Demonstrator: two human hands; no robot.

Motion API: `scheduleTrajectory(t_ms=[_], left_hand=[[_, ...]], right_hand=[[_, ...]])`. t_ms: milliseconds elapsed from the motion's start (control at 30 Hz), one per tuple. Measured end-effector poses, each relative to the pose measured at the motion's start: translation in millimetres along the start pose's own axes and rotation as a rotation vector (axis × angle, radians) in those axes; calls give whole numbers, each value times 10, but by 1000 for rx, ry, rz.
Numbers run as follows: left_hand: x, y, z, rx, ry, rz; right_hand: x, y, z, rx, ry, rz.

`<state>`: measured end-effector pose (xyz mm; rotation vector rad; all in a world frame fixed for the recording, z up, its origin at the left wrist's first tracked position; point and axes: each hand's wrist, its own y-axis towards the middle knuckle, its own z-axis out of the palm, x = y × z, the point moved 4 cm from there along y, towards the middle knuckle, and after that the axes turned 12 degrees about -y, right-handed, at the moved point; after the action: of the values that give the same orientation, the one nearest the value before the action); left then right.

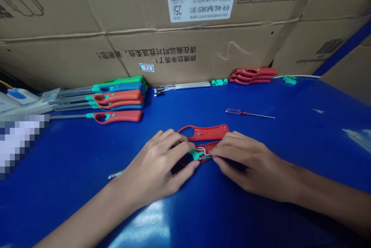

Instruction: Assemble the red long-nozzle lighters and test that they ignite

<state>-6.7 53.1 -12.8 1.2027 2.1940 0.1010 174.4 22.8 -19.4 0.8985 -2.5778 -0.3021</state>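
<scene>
A red handle half-shell point(213, 146) of a long-necked gas lighter lies open between my hands, partly covered by them. My left hand point(159, 163) is closed on its left end, with thumb and index finger at the teal trigger point(195, 155). From under that wrist pokes a metal tube end point(114, 175). My right hand point(255, 163) pinches a small dark part point(206, 157) at the shell's near side; its far end is hidden by the fingertips. White wires point(202, 149) loop inside the shell. Just beyond lies the matching red half-shell point(213, 132), inner side up.
Assembled lighters point(118, 116) are stacked at the left. Along the cardboard box point(185, 39) lie metal tubes with wires point(191, 85), teal pieces point(219, 82), red shells point(255, 76) and teal triggers point(290, 80). A screwdriver point(249, 113) rests beyond my right hand.
</scene>
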Motion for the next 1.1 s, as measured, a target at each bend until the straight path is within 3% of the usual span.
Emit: scheduleTrajectory(t_ms=[300,767,1100], left_hand=[[-53,3,15,-21,-19,70],[-77,-24,64,3,135,184],[-90,-13,59,-27,125,181]], right_hand=[[-10,-11,9,-8,11,-6],[-2,-1,-10,-63,35,6],[1,9,-7,25,6,17]])
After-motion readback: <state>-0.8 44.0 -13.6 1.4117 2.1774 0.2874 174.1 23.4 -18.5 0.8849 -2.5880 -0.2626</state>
